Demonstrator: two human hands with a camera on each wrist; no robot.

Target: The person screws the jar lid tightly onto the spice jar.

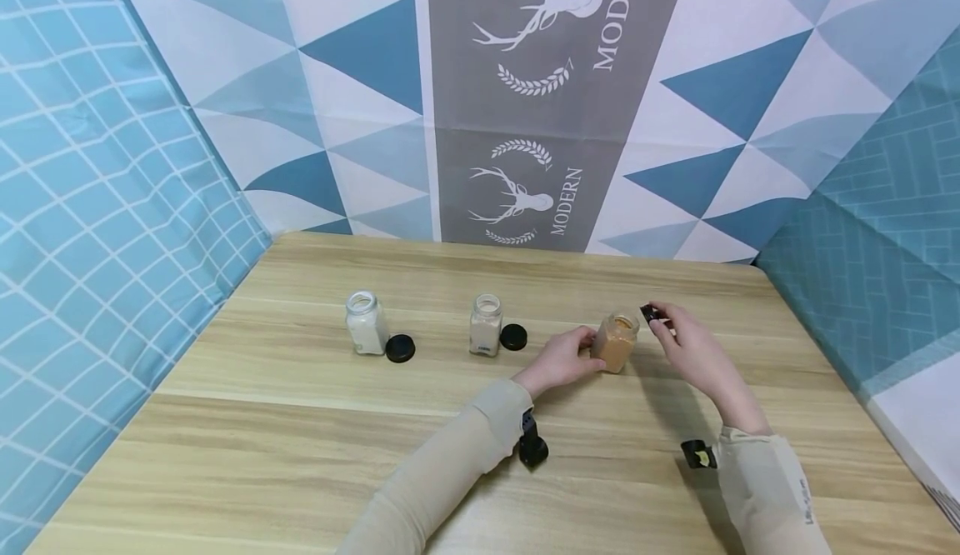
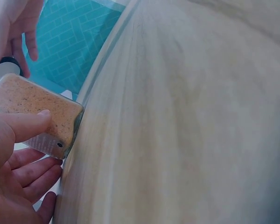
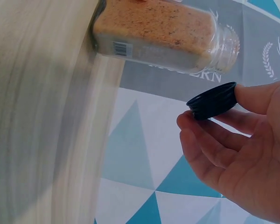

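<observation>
open square glass jar of orange-brown seasoning stands right of centre in the head view, on the wood-grain table. left hand holds its side, thumb and fingers partly curled round the glass. right hand pinches a black lid by its edge, apart from the jar mouth. likely failures: a loose left hold or a bump could tip the jar, spilling seasoning; a slack pinch could drop the lid.

Lid right of rightmost jar
</observation>
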